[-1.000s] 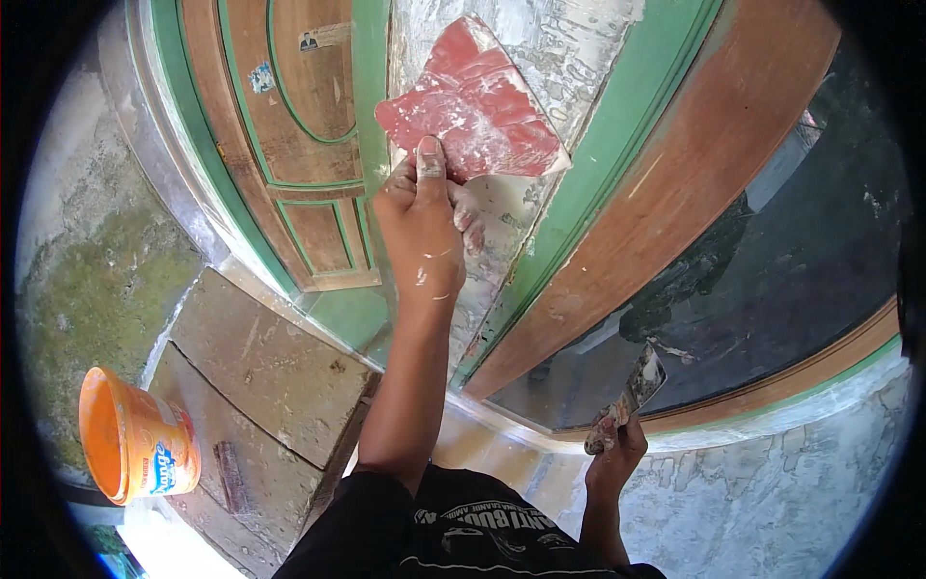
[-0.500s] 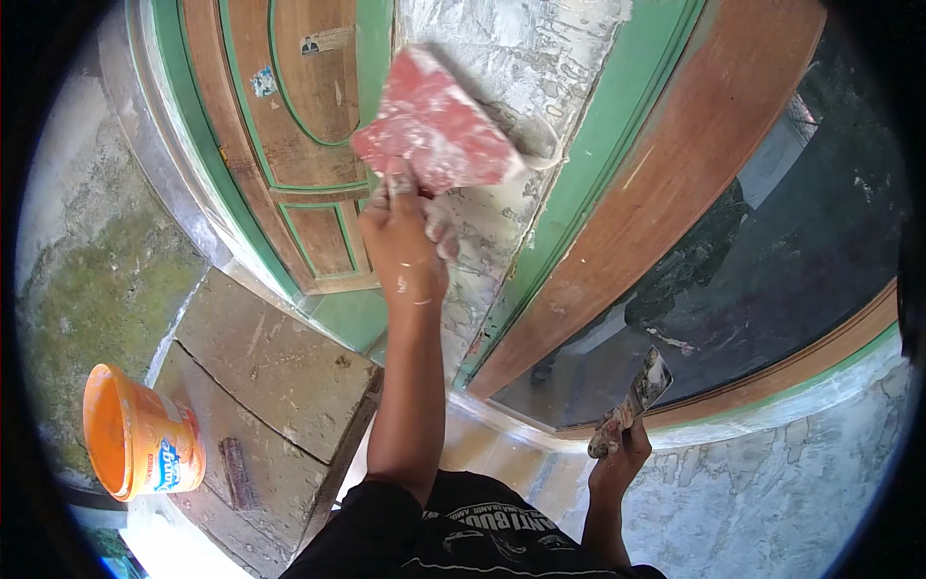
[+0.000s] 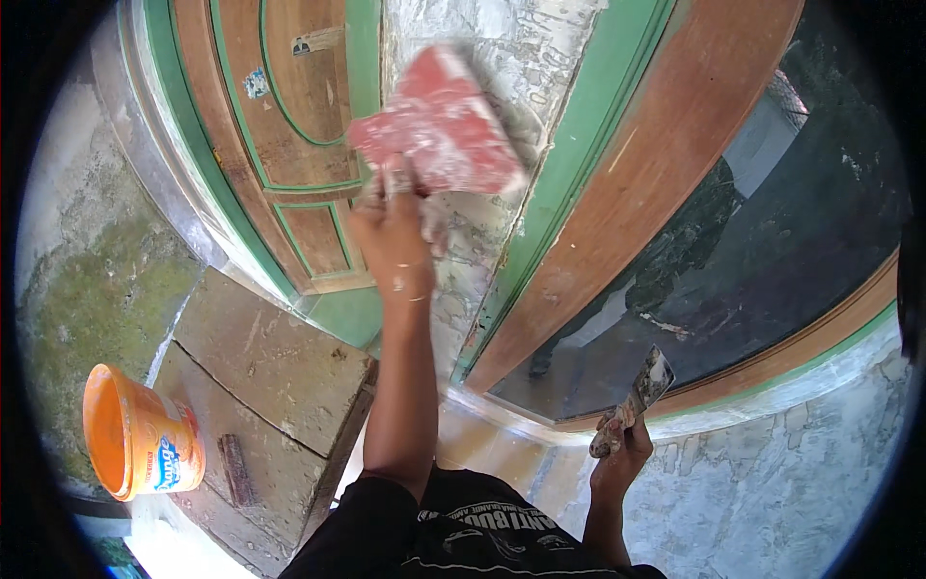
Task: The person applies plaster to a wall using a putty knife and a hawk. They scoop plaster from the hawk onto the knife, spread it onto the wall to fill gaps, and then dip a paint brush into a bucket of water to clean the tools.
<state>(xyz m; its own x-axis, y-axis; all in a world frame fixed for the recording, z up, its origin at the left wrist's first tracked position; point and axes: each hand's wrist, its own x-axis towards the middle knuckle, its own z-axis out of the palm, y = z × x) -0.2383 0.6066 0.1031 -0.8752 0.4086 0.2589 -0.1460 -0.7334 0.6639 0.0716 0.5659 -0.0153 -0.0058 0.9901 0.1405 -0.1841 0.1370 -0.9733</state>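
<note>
While the left hand point(image 3: 394, 232) holds a red sheet point(image 3: 449, 125) by its lower edge, thumb on the near face, the sheet sits in front of a pale plastered strip of wall point(image 3: 531, 48). White paste is smeared across the sheet, and motion blurs its outline; whether it touches the wall, I cannot tell. Paste marks the left hand's fingers and wrist too.

Lower and to the right, the right hand point(image 3: 622, 458) is closed around the handle of a scraper point(image 3: 654, 374), its smeared blade pointing up, in front of the dark window point(image 3: 752, 280).

Green trim point(image 3: 584, 154) and a wide brown board point(image 3: 656, 154) run between the wall strip and the glass. Left of the strip is a brown door point(image 3: 313, 101) with green edging and 2 small stickers point(image 3: 256, 83). At lower left, an orange bucket point(image 3: 164, 425) is near a dark block point(image 3: 234, 470) lying on worn boards point(image 3: 256, 338).
</note>
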